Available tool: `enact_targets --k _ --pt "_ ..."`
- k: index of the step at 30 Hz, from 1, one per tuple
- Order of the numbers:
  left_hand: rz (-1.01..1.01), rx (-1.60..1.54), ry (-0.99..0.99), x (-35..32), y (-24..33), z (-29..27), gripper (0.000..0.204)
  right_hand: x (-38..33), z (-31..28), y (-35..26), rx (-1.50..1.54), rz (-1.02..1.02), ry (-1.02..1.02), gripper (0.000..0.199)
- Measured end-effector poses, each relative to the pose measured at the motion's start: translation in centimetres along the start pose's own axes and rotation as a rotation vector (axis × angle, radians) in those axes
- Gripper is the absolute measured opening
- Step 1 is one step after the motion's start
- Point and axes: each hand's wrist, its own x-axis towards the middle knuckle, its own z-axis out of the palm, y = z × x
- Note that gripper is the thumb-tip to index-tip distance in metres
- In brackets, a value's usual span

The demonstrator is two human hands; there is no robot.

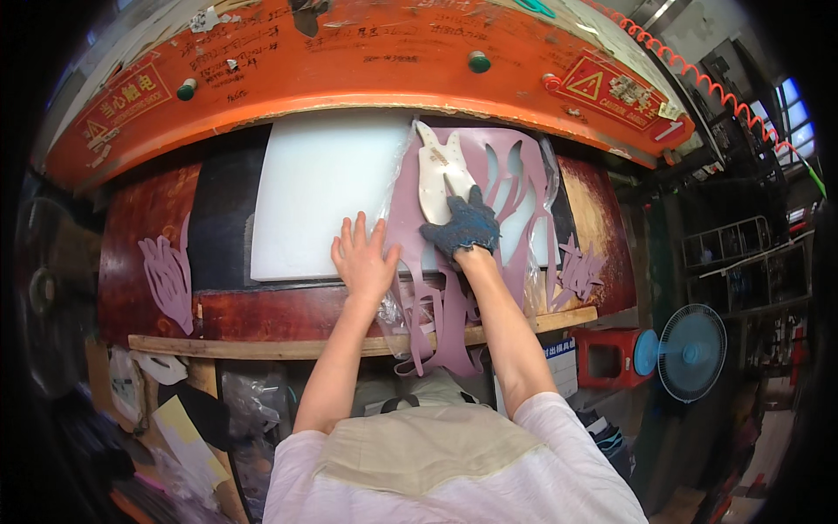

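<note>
Here, cream template [432,185] under right hand [467,225], near board's [319,196] back edge

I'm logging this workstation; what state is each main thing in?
Left hand: bare, fingers spread
Right hand: gloved, touching cream piece
Cream piece: lying on purple sheet
Purple sheet: full of cut-outs
White board: lying flat
Purple scraps: cut, lying loose
Fan: upright; spinning unclear

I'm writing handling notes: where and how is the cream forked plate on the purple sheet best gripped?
Probably by the broad middle of the cream forked plate, across its left and right edges, coming from the person's side. Its narrow far prongs point toward the orange machine, leaving the near approach more open. The gloved right hand lies over its near right part.
</note>
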Motion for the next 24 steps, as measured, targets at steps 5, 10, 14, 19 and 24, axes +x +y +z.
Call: enact_targets --k 5,10,14,19,24 --pt "0.033 -0.074 0.030 1.1 -2.4 -0.8 0.057 -0.9 -0.8 4.8 0.336 -0.134 0.027 0.070" --pt "0.122 -0.047 0.056 2.1 -3.6 -0.9 0.054 -5.0 -0.8 10.8 -0.027 -0.384 0.152 0.042" --pt "0.118 -0.043 0.082 1.9 -3.6 -0.5 0.049 -4.7 0.5 12.4 0.079 -0.322 0.255 0.032" --pt "0.001 -0.364 0.100 2.5 -5.3 -1.0 0.034 -4.5 0.1 12.5 0.129 -0.300 0.243 0.032" --pt "-0.119 -0.569 0.311 -0.8 -7.4 -4.1 0.023 -5.9 -1.2 10.0 0.319 -0.341 0.399 0.041"
